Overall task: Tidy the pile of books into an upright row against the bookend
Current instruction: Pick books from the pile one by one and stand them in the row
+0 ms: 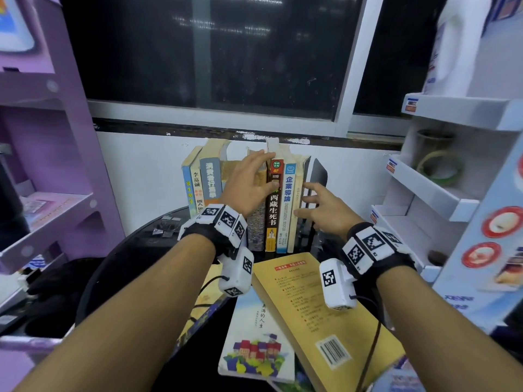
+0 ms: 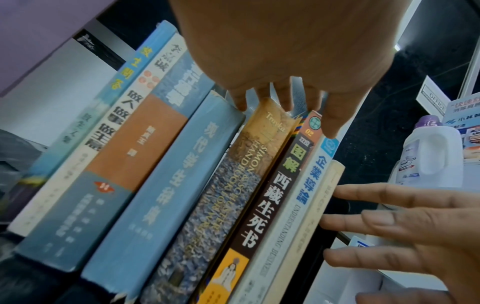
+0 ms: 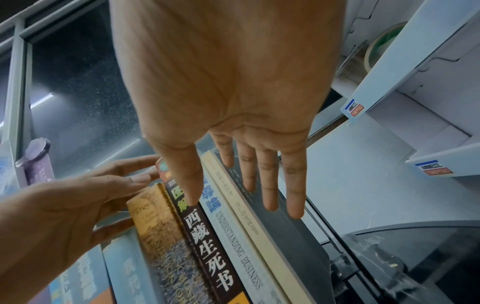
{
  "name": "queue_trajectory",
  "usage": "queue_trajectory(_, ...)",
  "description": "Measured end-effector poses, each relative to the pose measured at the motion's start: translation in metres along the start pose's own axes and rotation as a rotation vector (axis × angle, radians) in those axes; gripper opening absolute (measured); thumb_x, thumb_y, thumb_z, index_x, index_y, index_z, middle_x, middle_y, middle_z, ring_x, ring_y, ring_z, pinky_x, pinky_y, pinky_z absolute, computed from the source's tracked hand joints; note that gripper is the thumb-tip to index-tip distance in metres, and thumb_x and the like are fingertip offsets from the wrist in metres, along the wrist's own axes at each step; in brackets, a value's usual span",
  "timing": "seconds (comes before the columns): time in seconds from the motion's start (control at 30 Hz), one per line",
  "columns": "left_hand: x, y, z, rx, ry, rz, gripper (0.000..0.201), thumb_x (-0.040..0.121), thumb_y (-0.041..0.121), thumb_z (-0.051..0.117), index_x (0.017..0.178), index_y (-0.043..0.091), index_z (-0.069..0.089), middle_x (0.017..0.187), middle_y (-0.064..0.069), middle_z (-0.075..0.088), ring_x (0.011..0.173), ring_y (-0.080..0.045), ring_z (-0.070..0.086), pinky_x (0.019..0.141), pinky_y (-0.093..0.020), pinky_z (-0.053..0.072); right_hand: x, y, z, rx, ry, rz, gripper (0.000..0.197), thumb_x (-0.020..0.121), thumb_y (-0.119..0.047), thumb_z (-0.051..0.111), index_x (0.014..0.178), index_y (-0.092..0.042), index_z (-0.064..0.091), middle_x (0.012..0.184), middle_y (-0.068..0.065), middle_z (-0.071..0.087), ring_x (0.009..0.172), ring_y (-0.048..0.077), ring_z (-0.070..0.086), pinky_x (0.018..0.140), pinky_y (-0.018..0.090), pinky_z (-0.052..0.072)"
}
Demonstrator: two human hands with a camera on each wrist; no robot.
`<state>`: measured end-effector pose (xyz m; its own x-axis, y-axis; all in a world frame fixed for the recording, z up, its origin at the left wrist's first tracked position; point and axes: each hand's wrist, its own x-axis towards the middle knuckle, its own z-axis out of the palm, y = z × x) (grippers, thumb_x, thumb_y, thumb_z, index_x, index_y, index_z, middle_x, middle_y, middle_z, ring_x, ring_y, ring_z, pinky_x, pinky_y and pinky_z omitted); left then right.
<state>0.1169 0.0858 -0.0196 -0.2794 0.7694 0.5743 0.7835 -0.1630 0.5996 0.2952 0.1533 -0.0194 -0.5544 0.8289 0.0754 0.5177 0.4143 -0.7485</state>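
Note:
A row of upright books stands on the round black table [image 1: 133,250], ending at a black bookend [image 1: 319,174] on the right. My left hand [image 1: 252,179] lies over the middle of the row, fingers reaching across the book tops [image 2: 285,102] and thumb across the dark brown book [image 1: 273,210]. My right hand [image 1: 314,205] is spread, its fingers [image 3: 270,185] touching the cream book [image 1: 295,199] and a grey cover by the bookend. Three books [image 1: 198,188] at the left lean slightly. A yellow book [image 1: 317,306] and a white book [image 1: 254,335] lie flat near me.
A purple shelf unit [image 1: 42,165] stands at the left and a white shelf unit [image 1: 438,179] with tape rolls [image 1: 441,168] at the right. The dark window [image 1: 212,52] is behind the row. Binder clips [image 1: 164,230] lie on the table's left side.

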Motion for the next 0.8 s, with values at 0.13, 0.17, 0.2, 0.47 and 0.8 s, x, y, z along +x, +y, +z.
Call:
queue_trajectory(0.13, -0.019, 0.008, -0.004, 0.045, 0.056, 0.001, 0.054, 0.088, 0.027, 0.065, 0.138, 0.025, 0.046, 0.149, 0.001, 0.035, 0.139, -0.017, 0.028, 0.115, -0.044, 0.021, -0.018, 0.002, -0.006, -0.018, -0.025, 0.040, 0.071, 0.088, -0.024, 0.069, 0.148, -0.023, 0.030, 0.142, 0.006, 0.051, 0.122, 0.022, 0.053, 0.103, 0.045, 0.045)
queue_trajectory(0.17, -0.024, 0.011, -0.004, 0.037, 0.072, -0.002, 0.052, 0.087, 0.026, 0.065, 0.136, 0.024, 0.047, 0.145, -0.001, 0.039, 0.136, -0.018, 0.031, 0.115, -0.046, 0.024, -0.023, 0.002, -0.008, -0.019, -0.046, 0.050, 0.071, 0.089, -0.024, 0.069, 0.148, -0.022, 0.030, 0.143, 0.008, 0.050, 0.122, 0.022, 0.053, 0.103, 0.044, 0.045)
queue_trajectory(0.2, -0.030, 0.014, -0.005, 0.024, 0.088, -0.010, 0.051, 0.087, 0.025, 0.065, 0.135, 0.022, 0.048, 0.140, -0.003, 0.042, 0.133, -0.019, 0.034, 0.113, -0.047, 0.027, -0.027, 0.003, -0.009, -0.024, -0.067, 0.062, 0.070, 0.089, -0.024, 0.068, 0.147, -0.022, 0.030, 0.143, 0.009, 0.048, 0.120, 0.023, 0.054, 0.102, 0.042, 0.045)
queue_trajectory(0.47, -0.072, 0.017, 0.012, -0.021, 0.079, -0.175, 0.046, 0.089, 0.026, 0.064, 0.132, 0.018, 0.049, 0.133, -0.007, 0.045, 0.127, -0.022, 0.042, 0.108, -0.037, 0.032, -0.058, 0.016, -0.006, -0.122, -0.157, 0.198, 0.071, 0.090, -0.033, 0.067, 0.148, -0.019, 0.028, 0.149, 0.006, 0.043, 0.123, 0.022, 0.048, 0.088, 0.034, 0.042)
queue_trajectory(0.8, -0.096, -0.010, 0.045, -0.043, -0.445, -0.609, 0.065, 0.091, 0.046, 0.056, 0.141, 0.010, 0.037, 0.144, -0.011, 0.041, 0.126, -0.029, 0.046, 0.104, -0.040, 0.039, -0.074, 0.036, 0.000, -0.194, -0.232, 0.358, 0.075, 0.092, -0.040, 0.062, 0.151, -0.015, 0.024, 0.154, 0.006, 0.034, 0.136, 0.027, 0.038, 0.104, 0.039, 0.037)
